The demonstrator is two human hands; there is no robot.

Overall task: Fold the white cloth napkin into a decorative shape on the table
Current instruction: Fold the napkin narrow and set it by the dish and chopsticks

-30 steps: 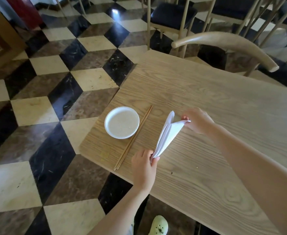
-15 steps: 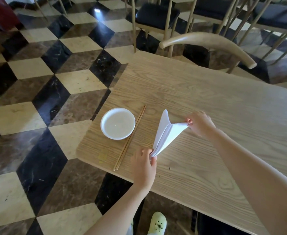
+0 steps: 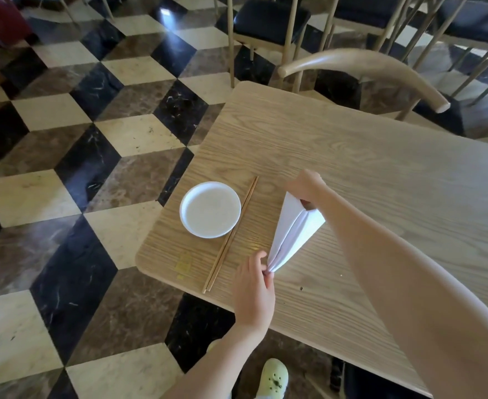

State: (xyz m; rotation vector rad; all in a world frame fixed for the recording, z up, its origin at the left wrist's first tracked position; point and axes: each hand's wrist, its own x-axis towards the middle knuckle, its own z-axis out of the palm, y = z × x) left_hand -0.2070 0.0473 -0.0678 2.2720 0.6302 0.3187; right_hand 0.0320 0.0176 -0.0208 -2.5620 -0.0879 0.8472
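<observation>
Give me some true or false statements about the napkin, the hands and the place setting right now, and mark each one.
1. Both hands hold the napkin. True: the left hand pinches its narrow near tip, the right hand its wide far end.
2. The napkin lies flat and unfolded. False: it is folded into a long cone-like shape.
3. The chopsticks lie between the white dish and the napkin. True.
4. The dish holds food. False: it looks empty.

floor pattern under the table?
Checkered tumbling-block tiles in cream, brown and black marble, forming a 3D cube pattern. Head view, left half.
</observation>
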